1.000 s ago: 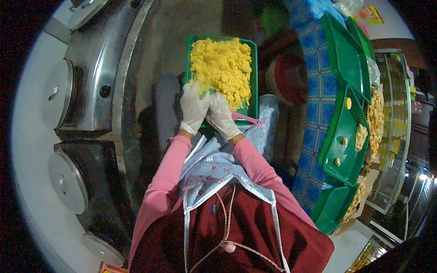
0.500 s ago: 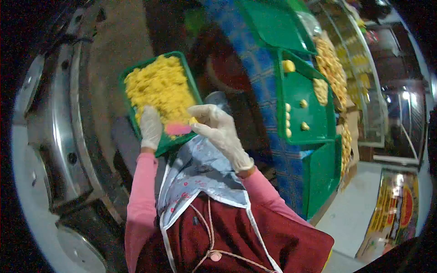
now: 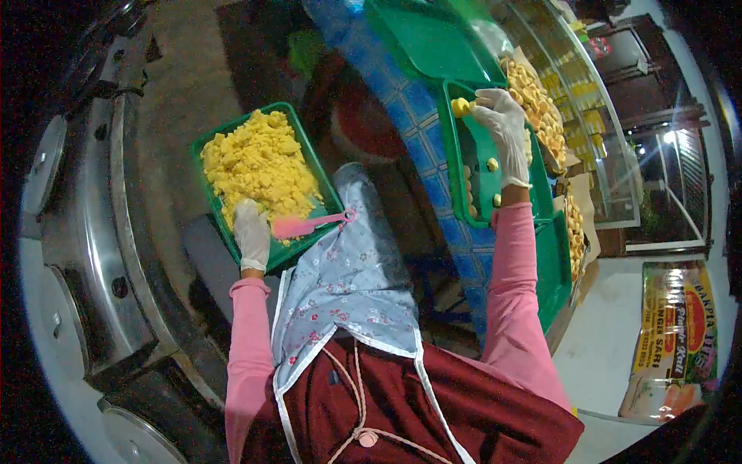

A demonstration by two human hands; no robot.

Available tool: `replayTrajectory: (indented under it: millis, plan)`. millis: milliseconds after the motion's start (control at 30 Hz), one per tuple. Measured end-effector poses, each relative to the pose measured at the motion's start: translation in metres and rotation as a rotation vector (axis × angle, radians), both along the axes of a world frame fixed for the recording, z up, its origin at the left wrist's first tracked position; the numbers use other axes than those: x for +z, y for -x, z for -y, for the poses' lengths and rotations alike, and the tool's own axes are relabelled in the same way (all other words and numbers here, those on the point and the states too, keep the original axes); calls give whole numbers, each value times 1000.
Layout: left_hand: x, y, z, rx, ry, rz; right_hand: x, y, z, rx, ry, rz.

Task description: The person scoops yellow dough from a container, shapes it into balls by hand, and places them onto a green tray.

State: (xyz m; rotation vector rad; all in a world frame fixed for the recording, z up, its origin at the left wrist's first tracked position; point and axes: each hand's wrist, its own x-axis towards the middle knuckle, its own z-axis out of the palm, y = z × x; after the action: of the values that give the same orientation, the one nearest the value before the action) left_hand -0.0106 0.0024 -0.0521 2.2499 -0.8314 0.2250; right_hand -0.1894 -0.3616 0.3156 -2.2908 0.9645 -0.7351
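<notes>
A green tray (image 3: 297, 116) holds a heap of crumbly yellow mixture (image 3: 259, 166). At the heap's near left edge is my left hand (image 3: 252, 232), gloved, its fingers curled; what they hold is hidden. A pink scoop (image 3: 297, 226) lies on the tray's near side, handle pointing right. My right hand (image 3: 506, 131), also gloved, is over a second green tray (image 3: 456, 174), fingers pinched on a small yellow piece. That piece is beside a larger yellow ball (image 3: 461, 107) at the tray's far left corner. Small pale pieces (image 3: 492, 165) lie below the hand.
The second tray stands on a blue checked cloth (image 3: 421, 116). Another green tray (image 3: 433, 39) is beyond it, and one (image 3: 553, 271) is nearer. Baked pieces (image 3: 537, 100) lie to the right, beside a glass case (image 3: 595, 93). Metal equipment (image 3: 108, 201) stands at the left.
My right hand has moved from above the yellow heap, right and away, to the second tray. The pink scoop's handle now shows. My left hand has stayed at the heap.
</notes>
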Motion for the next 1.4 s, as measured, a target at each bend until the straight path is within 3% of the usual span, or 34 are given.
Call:
replayTrajectory:
  millis: [233, 300, 367, 467, 533, 567, 633, 667, 700, 733, 867, 933, 1000, 1067, 1100, 1200, 1267, 1400]
  plan:
    - [36, 2, 1, -1, -85, -141, -21, -17, 32, 16, -49, -65]
    - [39, 2, 2, -16, -62, -149, -10, -9, 29, -14, 92, -61]
    - [31, 5, -1, -3, -45, -124, 9, -5, 2, -21, 213, 25]
    - [16, 15, -5, 15, -25, -50, 47, -5, -96, -40, 342, 263]
    - [32, 21, -2, 8, -18, -34, 23, -15, -147, 85, 370, 378]
    - [16, 20, 1, 41, -43, 126, 2, -18, -164, 246, 427, 263]
    - [8, 22, 6, 84, -174, 170, -58, -34, -191, 498, 435, 53]
    - [20, 24, 11, 99, -269, 52, -80, -46, -207, 540, 322, -141]
    - [32, 26, 10, 100, -293, 19, -142, -45, -197, 621, 317, -143]
    - [28, 25, 6, 90, -256, 3, -167, -55, -201, 692, 376, -608]
    - [30, 16, 1, 122, 1, -165, -260, -44, -198, 796, 538, -657]
    - [41, 11, -2, 164, 156, -361, -261, -46, -196, 765, 357, -616]
    - [43, 7, -2, 93, -24, -268, -256, -44, -196, 712, 245, -579]
    - [36, 2, 1, 44, -185, -214, -243, -38, -194, 643, 214, -545]
    - [36, -1, -1, -1, -188, -193, -216, -41, -201, 604, 258, -667]
    - [54, 3, -8, -49, -241, -324, -214, -33, -199, 654, 266, -546]
    - [43, 11, -9, -28, -180, -334, -244, -32, -196, 661, 276, -542]
    - [47, 17, -9, -9, -193, -349, -232, -52, -222, 640, 260, -506]
